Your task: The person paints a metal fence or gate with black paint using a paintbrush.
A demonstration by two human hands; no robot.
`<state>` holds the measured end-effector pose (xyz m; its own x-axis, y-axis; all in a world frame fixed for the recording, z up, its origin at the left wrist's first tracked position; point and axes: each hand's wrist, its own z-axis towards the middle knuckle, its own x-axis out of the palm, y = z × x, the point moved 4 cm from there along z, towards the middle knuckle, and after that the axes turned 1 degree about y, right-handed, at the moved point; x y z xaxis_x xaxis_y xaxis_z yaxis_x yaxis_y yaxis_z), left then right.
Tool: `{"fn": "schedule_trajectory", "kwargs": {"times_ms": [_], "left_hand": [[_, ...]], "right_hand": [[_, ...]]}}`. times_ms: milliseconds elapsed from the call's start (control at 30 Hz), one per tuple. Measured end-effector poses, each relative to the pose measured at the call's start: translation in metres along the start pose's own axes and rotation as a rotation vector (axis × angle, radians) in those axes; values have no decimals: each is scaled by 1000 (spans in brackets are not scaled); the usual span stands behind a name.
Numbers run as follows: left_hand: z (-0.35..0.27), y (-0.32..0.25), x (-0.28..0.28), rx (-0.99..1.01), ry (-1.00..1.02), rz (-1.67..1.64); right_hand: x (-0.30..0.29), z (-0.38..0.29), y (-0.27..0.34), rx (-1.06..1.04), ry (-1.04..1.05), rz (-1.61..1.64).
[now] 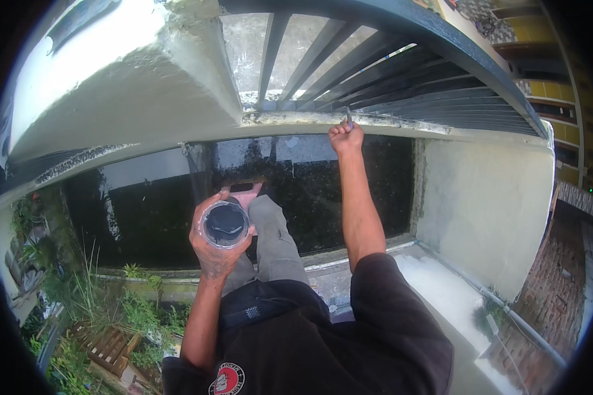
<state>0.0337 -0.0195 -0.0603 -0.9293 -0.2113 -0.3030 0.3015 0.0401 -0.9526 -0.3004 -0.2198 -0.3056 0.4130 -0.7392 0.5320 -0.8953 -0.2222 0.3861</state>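
My left hand point(220, 247) holds a clear plastic cup of dark grey paint point(225, 223) in front of my body, its mouth facing up. With my arm stretched out, my right hand point(347, 137) grips a slim tool point(349, 117), perhaps a paintbrush, pointing away from me. The tip of this tool meets the foot of the dark grey slatted railing point(321, 64), just above a paint-spattered ledge point(296, 118). Its bristles are too small to make out.
A dark pool of water point(306, 207) lies below the ledge, around my legs. A pink object point(249, 195) is by my foot. Pale walls point(484, 197) stand at both sides. Plants point(143, 311) and a wooden slatted piece point(104, 345) are at lower left, a pipe point(524, 323) at lower right.
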Motion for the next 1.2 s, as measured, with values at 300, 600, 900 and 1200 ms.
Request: {"fn": "schedule_trajectory", "kwargs": {"times_ms": [300, 600, 900, 1200], "left_hand": [[-4, 9, -5, -22, 30, 22], [-3, 12, -9, -19, -4, 11], [-7, 18, -11, -32, 8, 14], [-1, 5, -11, -1, 2, -12]], "right_hand": [[13, 43, 13, 19, -95, 10], [20, -26, -3, -87, -1, -60], [6, 36, 2, 25, -146, -69], [41, -34, 29, -93, 2, -101]]}}
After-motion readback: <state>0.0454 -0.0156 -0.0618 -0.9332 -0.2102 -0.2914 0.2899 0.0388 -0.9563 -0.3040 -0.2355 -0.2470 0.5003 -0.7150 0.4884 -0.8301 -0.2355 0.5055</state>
